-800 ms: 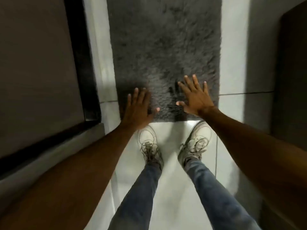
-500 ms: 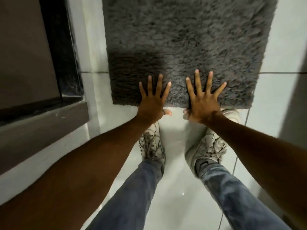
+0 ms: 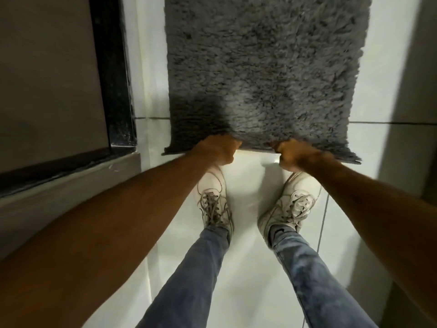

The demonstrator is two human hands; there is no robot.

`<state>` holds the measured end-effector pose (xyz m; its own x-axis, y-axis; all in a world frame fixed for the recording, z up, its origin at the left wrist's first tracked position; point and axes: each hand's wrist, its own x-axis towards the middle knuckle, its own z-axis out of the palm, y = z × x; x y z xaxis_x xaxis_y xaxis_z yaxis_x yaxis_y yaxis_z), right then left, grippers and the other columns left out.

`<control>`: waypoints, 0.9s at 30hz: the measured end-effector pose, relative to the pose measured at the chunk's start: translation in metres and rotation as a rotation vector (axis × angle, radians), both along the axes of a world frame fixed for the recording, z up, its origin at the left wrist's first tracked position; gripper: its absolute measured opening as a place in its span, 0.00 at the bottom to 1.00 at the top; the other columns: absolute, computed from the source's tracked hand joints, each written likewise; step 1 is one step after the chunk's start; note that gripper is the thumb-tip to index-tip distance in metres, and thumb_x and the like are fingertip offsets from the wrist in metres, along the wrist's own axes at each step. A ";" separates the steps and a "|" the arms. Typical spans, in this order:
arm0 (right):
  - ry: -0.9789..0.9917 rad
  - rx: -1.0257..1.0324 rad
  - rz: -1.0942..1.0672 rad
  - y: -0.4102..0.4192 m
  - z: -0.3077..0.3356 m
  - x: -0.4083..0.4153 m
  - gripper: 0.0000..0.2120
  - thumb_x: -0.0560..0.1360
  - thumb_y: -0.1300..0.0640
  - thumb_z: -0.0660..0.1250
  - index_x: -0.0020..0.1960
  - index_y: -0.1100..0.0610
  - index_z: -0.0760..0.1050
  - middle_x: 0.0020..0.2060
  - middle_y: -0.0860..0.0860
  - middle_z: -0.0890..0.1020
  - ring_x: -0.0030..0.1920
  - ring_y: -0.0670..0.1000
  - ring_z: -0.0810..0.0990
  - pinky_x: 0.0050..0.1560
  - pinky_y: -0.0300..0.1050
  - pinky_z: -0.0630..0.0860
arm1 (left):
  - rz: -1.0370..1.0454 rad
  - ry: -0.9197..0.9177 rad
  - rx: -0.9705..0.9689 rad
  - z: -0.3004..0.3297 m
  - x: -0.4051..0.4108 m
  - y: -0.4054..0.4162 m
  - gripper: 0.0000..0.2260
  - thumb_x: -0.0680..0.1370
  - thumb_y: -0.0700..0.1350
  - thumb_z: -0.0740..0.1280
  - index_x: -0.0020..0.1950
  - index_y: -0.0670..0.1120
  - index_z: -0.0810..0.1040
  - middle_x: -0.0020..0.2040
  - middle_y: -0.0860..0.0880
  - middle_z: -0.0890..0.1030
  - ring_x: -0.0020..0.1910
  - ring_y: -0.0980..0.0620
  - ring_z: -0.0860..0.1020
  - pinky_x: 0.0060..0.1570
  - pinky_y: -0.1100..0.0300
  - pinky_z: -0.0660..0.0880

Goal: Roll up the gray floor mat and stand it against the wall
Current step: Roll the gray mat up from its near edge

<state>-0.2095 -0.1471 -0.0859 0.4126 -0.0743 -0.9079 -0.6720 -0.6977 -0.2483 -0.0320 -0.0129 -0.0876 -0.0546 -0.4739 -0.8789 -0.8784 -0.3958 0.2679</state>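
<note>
While gripped along its near edge, gray floor mat [image 3: 264, 67] spread flat over white tile floor [image 3: 250, 268] across upper centre of frame. Left hand [image 3: 216, 151] and right hand [image 3: 294, 156] both fisted on that edge, side by side at mid-frame, apparently to raise it evenly for a first straight turn. No roll formed yet; shoes [image 3: 214, 200] just below edge.

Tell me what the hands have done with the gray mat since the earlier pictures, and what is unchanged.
Both hands were flat and spread on the pile near the mat's near edge. Now the left hand and right hand have curled into fists gripping that edge of the gray mat, lifting its middle slightly off the white tiled floor. No roll has formed yet; the rest of the mat remains flat, feet in place.
</note>
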 end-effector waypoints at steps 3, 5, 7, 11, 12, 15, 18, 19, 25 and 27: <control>-0.115 -0.136 -0.056 -0.023 0.003 0.013 0.27 0.72 0.64 0.69 0.71 0.53 0.75 0.64 0.59 0.82 0.63 0.62 0.80 0.65 0.57 0.75 | -0.012 -0.184 -0.211 0.001 0.015 -0.021 0.20 0.77 0.41 0.69 0.69 0.47 0.74 0.66 0.42 0.79 0.63 0.41 0.78 0.62 0.48 0.74; -0.269 -0.388 -0.068 -0.024 -0.004 0.007 0.28 0.70 0.66 0.71 0.69 0.55 0.74 0.63 0.59 0.81 0.64 0.64 0.76 0.68 0.63 0.68 | 0.011 -0.378 -0.351 -0.003 0.012 -0.016 0.22 0.74 0.42 0.73 0.67 0.46 0.73 0.65 0.43 0.77 0.62 0.41 0.76 0.62 0.47 0.73; -0.390 -0.555 -0.109 -0.018 -0.009 -0.003 0.23 0.72 0.67 0.69 0.66 0.59 0.75 0.62 0.61 0.80 0.63 0.65 0.76 0.67 0.63 0.67 | 0.081 -0.425 -0.425 -0.014 0.002 -0.002 0.19 0.77 0.39 0.69 0.67 0.45 0.72 0.65 0.43 0.77 0.60 0.41 0.75 0.60 0.48 0.73; -0.470 -0.500 -0.084 0.003 -0.027 -0.029 0.17 0.81 0.52 0.64 0.67 0.57 0.76 0.67 0.58 0.79 0.70 0.63 0.74 0.73 0.68 0.61 | 0.184 -0.356 -0.498 -0.034 -0.022 0.028 0.18 0.83 0.48 0.59 0.71 0.42 0.72 0.68 0.41 0.76 0.66 0.39 0.74 0.67 0.44 0.70; -0.451 -0.473 -0.076 0.006 -0.030 -0.036 0.20 0.80 0.49 0.66 0.69 0.56 0.74 0.70 0.58 0.76 0.74 0.63 0.70 0.74 0.74 0.56 | 0.168 -0.364 -0.482 -0.037 -0.028 0.036 0.23 0.82 0.53 0.59 0.73 0.42 0.70 0.72 0.40 0.73 0.70 0.37 0.71 0.71 0.39 0.67; -0.404 -0.470 -0.081 0.002 -0.040 -0.050 0.28 0.76 0.48 0.71 0.74 0.50 0.66 0.76 0.60 0.68 0.79 0.66 0.62 0.71 0.83 0.49 | 0.106 -0.431 -0.415 -0.048 -0.027 0.052 0.28 0.82 0.59 0.59 0.80 0.49 0.61 0.81 0.40 0.62 0.80 0.32 0.58 0.75 0.27 0.54; -0.388 -0.509 -0.073 -0.003 -0.048 -0.057 0.29 0.76 0.48 0.71 0.74 0.47 0.66 0.69 0.61 0.73 0.73 0.66 0.69 0.70 0.84 0.54 | 0.098 -0.450 -0.429 -0.054 -0.012 0.053 0.25 0.82 0.56 0.63 0.78 0.54 0.63 0.77 0.41 0.68 0.76 0.35 0.65 0.72 0.27 0.61; -0.382 -0.514 -0.067 -0.001 -0.048 -0.060 0.27 0.77 0.48 0.70 0.74 0.47 0.66 0.65 0.60 0.75 0.69 0.66 0.72 0.69 0.84 0.57 | 0.083 -0.440 -0.427 -0.053 -0.008 0.051 0.24 0.81 0.56 0.64 0.77 0.55 0.64 0.74 0.42 0.71 0.73 0.36 0.69 0.71 0.29 0.63; -0.239 -0.359 -0.047 -0.006 -0.039 -0.072 0.21 0.81 0.45 0.64 0.72 0.47 0.66 0.62 0.56 0.79 0.63 0.63 0.76 0.66 0.75 0.66 | -0.006 -0.252 -0.383 -0.040 0.009 0.041 0.23 0.83 0.60 0.60 0.75 0.52 0.68 0.65 0.42 0.79 0.62 0.38 0.77 0.66 0.39 0.69; -0.196 -0.256 -0.049 -0.022 -0.042 -0.065 0.22 0.81 0.42 0.61 0.73 0.46 0.66 0.66 0.56 0.78 0.67 0.62 0.75 0.68 0.72 0.64 | 0.002 -0.155 -0.316 -0.044 0.019 0.032 0.23 0.83 0.61 0.58 0.75 0.50 0.67 0.67 0.40 0.77 0.65 0.38 0.76 0.67 0.39 0.68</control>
